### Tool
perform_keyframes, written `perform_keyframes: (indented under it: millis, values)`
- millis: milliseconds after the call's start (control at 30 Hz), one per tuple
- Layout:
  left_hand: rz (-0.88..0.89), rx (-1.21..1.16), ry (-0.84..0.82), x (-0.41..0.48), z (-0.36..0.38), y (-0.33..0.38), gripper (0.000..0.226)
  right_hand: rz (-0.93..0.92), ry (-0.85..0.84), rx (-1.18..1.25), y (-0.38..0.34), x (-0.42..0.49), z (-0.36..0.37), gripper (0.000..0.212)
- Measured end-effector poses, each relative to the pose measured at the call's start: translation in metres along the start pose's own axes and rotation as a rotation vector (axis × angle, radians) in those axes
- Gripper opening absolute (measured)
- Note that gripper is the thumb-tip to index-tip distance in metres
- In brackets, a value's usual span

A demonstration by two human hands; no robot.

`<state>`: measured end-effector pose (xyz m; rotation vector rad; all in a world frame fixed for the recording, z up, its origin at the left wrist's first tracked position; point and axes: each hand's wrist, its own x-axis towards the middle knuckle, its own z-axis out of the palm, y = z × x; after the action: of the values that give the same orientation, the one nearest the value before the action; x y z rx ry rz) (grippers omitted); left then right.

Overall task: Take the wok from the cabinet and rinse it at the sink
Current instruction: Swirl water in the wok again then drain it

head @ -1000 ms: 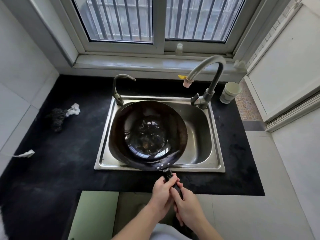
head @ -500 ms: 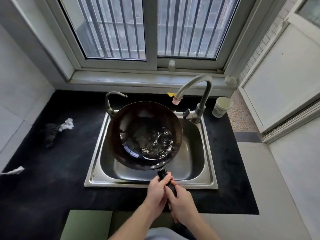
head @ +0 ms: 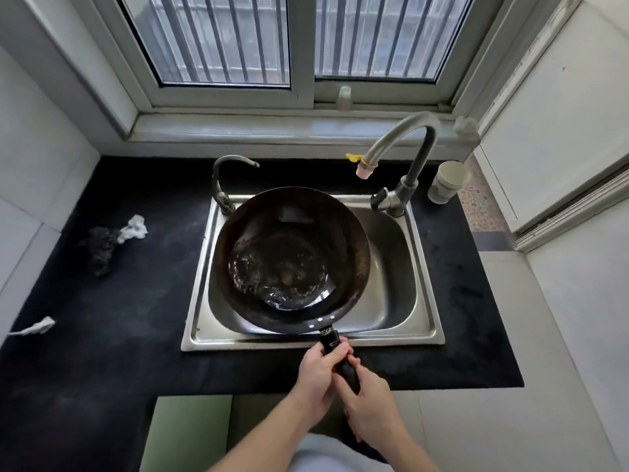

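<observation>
Wok (head: 292,257) sits over the left part of the steel sink (head: 422,294), dark, round, with a shallow pool of water (head: 272,267) rippling in its bottom, gathered toward the left and near side. Whether the wok rests on the basin or is held just above it, cannot tell. Its black handle (head: 335,349) sticks out over the sink's near rim toward the person. Left hand (head: 318,373) is wrapped around the handle close to the wok, fingers curled over it. Right hand (head: 369,400) grips the handle further back, just behind the left one, the two hands touching. Both forearms come up from the bottom edge. Tall tap (head: 405,148) stands at the sink's far right corner, spout arching left, its pink tip with a yellow tag above the far rim right of the wok; no stream visible. Smaller curved tap (head: 224,175) at the far left corner, just beside the wok's rim. Pale cup (head: 447,180) on the black counter (head: 102,335) right of the tall tap. Dark scrubber (head: 102,243) and a white crumpled scrap (head: 134,228) lie left of the sink, well apart from it; another white scrap (head: 37,327) near the left edge. Barred window (head: 299,39) behind, with a small bottle (head: 344,97) on its sill.
</observation>
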<state>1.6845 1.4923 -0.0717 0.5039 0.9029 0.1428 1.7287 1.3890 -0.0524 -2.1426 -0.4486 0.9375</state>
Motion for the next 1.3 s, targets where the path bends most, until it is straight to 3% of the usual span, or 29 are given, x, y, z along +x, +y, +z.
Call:
perform_keyframes:
  millis: [267,433,600,1033,1167,1300]
  values:
    - [0.026,-0.056,-0.007,0.016,0.031,0.015,0.007,-0.078,0.001,-0.158,-0.012,0.028,-0.024,0.030]
    - [0.071,-0.057,0.040,0.022,0.031,0.027,0.006,-0.130,-0.036,-0.147,-0.019,0.042,-0.026,0.046]
    - [0.066,-0.097,0.020,0.015,0.024,0.021,0.008,-0.122,-0.081,-0.189,-0.015,0.035,-0.023,0.027]
    - [-0.013,-0.091,-0.070,0.017,0.045,0.003,0.009,-0.092,-0.016,-0.177,0.000,0.020,-0.046,0.023]
    - [0.028,-0.090,-0.037,0.027,0.055,0.010,0.007,-0.125,-0.046,-0.181,-0.007,0.034,-0.056,0.033]
    - [0.097,-0.034,0.047,0.027,0.052,0.019,0.006,-0.149,-0.109,-0.153,-0.016,0.043,-0.055,0.025]
